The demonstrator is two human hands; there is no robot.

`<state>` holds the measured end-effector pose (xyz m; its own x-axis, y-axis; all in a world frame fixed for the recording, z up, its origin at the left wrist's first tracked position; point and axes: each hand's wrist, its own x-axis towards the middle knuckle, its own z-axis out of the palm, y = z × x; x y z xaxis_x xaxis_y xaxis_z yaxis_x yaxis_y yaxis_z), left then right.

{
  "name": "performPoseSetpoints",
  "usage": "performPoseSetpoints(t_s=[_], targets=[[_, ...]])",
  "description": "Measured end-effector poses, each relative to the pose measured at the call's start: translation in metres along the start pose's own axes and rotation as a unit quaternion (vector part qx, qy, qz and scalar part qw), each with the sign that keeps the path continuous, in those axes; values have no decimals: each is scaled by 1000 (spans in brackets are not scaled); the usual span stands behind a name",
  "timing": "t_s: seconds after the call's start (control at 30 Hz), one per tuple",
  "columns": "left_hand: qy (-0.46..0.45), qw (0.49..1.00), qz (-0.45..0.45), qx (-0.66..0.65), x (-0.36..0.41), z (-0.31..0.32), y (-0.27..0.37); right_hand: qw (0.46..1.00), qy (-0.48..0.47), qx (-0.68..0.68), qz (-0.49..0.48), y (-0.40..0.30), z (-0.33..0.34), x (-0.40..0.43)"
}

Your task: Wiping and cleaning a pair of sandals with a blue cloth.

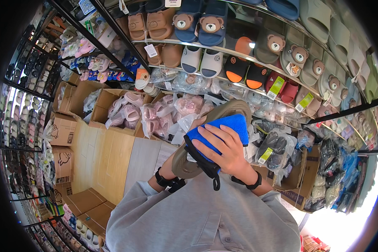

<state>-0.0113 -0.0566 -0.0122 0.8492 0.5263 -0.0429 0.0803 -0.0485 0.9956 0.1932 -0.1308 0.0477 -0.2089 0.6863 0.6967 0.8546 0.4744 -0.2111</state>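
Note:
My left hand, mostly hidden behind the sole, grips an olive-brown slipper by its edge. The slipper is tilted in front of my chest, one end pointing up and to the right. Spread over a folded blue microfibre cloth, my right hand presses it against the middle of the slipper. The cloth has black trim and a black hanging loop. It hides much of the slipper's middle.
Shelves of slides with bear heads rise ahead. Below them stand cardboard boxes of bagged pink slippers. Bagged black slippers lie to the right. More boxes and a shoe rack line the left of the wooden floor.

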Motion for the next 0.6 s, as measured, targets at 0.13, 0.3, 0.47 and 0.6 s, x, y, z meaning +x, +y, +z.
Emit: performPoseSetpoints(t_s=[0.13, 0.3, 0.47, 0.6], targets=[[-11, 999, 26, -39, 15, 10, 14, 1000, -6, 13, 2, 6, -6, 2], [-34, 995, 85, 39, 25, 10, 8, 1000, 3, -11, 14, 19, -13, 4], [-61, 995, 70, 45, 30, 11, -2, 999, -6, -13, 53, 21, -15, 3], [-90, 993, 41, 59, 32, 10, -7, 999, -7, 1, 42, 15, -11, -1]])
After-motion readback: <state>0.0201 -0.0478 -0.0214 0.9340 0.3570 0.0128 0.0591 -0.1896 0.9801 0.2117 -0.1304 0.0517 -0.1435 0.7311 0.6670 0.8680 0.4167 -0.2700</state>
